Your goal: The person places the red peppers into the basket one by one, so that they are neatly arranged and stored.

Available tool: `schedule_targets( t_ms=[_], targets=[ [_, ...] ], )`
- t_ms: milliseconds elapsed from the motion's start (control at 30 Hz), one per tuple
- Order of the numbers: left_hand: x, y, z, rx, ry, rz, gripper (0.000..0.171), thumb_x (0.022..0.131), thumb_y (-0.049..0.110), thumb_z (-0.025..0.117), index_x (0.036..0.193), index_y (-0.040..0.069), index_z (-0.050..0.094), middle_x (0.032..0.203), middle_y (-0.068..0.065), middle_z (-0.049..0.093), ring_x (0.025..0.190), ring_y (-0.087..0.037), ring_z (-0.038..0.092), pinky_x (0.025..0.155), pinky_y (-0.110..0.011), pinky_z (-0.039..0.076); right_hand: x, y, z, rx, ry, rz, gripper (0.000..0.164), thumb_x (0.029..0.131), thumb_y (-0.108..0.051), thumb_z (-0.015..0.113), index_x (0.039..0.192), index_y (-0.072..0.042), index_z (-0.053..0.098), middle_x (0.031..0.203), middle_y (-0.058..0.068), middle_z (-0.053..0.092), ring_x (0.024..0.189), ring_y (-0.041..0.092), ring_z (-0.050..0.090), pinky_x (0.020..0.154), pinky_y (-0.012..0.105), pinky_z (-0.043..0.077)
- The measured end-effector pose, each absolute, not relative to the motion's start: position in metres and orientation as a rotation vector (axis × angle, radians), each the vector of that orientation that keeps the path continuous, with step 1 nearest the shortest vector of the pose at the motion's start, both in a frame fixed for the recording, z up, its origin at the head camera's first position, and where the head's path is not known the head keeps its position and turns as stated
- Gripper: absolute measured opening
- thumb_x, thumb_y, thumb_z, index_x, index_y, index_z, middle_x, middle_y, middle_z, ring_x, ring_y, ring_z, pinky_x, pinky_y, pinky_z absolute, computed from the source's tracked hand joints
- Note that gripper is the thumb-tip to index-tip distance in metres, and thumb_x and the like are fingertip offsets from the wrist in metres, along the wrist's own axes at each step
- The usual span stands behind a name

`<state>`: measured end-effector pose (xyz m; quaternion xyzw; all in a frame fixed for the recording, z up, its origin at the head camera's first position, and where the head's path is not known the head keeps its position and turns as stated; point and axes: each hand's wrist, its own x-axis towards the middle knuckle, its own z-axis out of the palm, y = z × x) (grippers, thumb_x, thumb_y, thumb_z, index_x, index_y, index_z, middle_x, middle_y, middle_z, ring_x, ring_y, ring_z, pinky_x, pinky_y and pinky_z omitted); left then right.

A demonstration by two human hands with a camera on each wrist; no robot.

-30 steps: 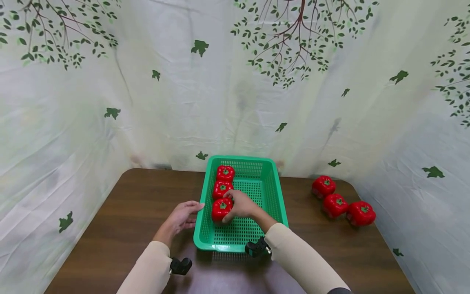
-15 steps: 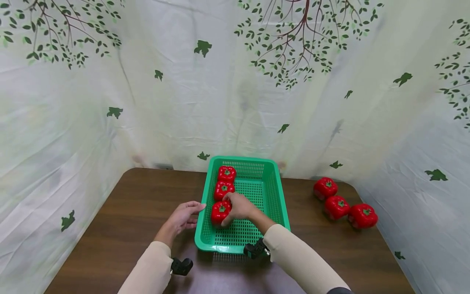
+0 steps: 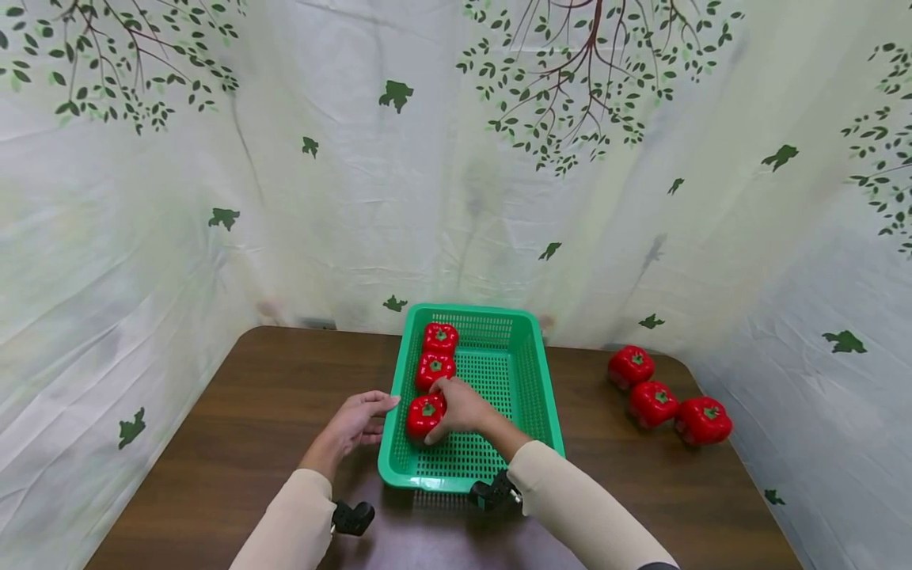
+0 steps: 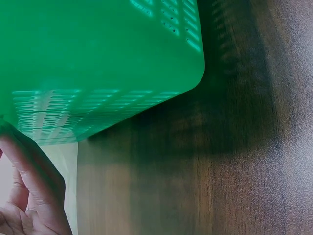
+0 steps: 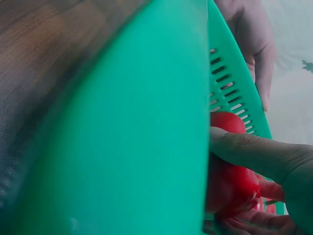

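Observation:
Inside the green plastic basket (image 3: 537, 380), my right hand (image 3: 466, 408) grips a red bell pepper (image 3: 424, 417), thumb on the near side and fingers on the far side. Seen from the right wrist, the same bell pepper (image 5: 234, 188) lies between thumb and fingers, partly hidden by the basket's near wall. Two more bell peppers, a middle one (image 3: 433, 367) and a far one (image 3: 440, 338), line up behind it along the left wall. My left hand (image 3: 352, 422) touches the basket's left rim with a fingertip, its other fingers loosely extended beside the outer wall (image 4: 98, 54).
Three red bell peppers, one at the back (image 3: 630, 366), one between (image 3: 652, 404) and one at the right (image 3: 703, 420), sit on the brown wooden table (image 3: 613, 483) right of the basket. A leaf-printed white curtain (image 3: 456, 198) hangs behind the table.
My right hand has shifted the near bell pepper slightly toward me and left, opening a small gap to the middle one. The left hand stays at the rim.

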<state>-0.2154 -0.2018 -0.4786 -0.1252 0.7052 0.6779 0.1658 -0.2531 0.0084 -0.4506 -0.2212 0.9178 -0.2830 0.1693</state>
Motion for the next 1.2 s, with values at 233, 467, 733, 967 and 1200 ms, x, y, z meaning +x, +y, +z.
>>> schedule_targets(
  t_ms=[233,467,733,967,1200],
  targets=[
    [-0.215,-0.202,-0.479,-0.369,2.018,1.926,0.036,0.092,0.035,0.065,0.109,0.004,0.062,0.093,-0.005,0.068,0.075,-0.020,0.069,0.071,-0.032,0.057,-0.251,0.010,-0.451,-0.603,2.587,-0.829,0.073,0.063,-0.023,0.092,0.123,-0.008,0.053,0.116,0.006,0.052,0.105,0.022,0.050,0.087,0.041,0.051],
    [-0.214,-0.199,-0.479,-0.389,2.027,1.928,0.039,0.091,0.036,0.065,0.112,0.003,0.061,0.095,-0.005,0.068,0.078,-0.022,0.070,0.074,-0.033,0.057,-0.249,0.015,-0.453,-0.621,2.558,-0.848,0.075,0.064,-0.024,0.091,0.126,-0.008,0.052,0.118,0.006,0.052,0.106,0.022,0.050,0.086,0.040,0.051],
    [-0.213,-0.198,-0.479,-0.391,2.041,1.920,0.042,0.091,0.038,0.066,0.114,0.003,0.061,0.096,-0.005,0.069,0.079,-0.022,0.069,0.074,-0.033,0.057,-0.249,0.023,-0.451,-0.639,2.490,-0.960,0.075,0.068,-0.024,0.089,0.130,-0.006,0.051,0.120,0.009,0.052,0.111,0.029,0.049,0.084,0.041,0.051],
    [-0.214,-0.197,-0.480,-0.387,2.048,1.908,0.040,0.092,0.037,0.064,0.113,0.003,0.061,0.095,-0.005,0.068,0.076,-0.020,0.069,0.071,-0.031,0.056,-0.254,0.040,-0.449,-0.607,2.429,-1.079,0.070,0.073,-0.025,0.085,0.130,-0.006,0.050,0.124,0.016,0.052,0.110,0.031,0.049,0.078,0.040,0.051],
    [-0.215,-0.197,-0.480,-0.384,2.058,1.896,0.041,0.093,0.037,0.063,0.114,0.002,0.060,0.103,-0.009,0.064,0.076,-0.020,0.067,0.070,-0.031,0.056,-0.262,0.068,-0.446,-0.514,2.330,-1.292,0.067,0.077,-0.021,0.082,0.133,-0.008,0.048,0.129,0.018,0.050,0.119,0.039,0.046,0.083,0.046,0.052]
  ],
)
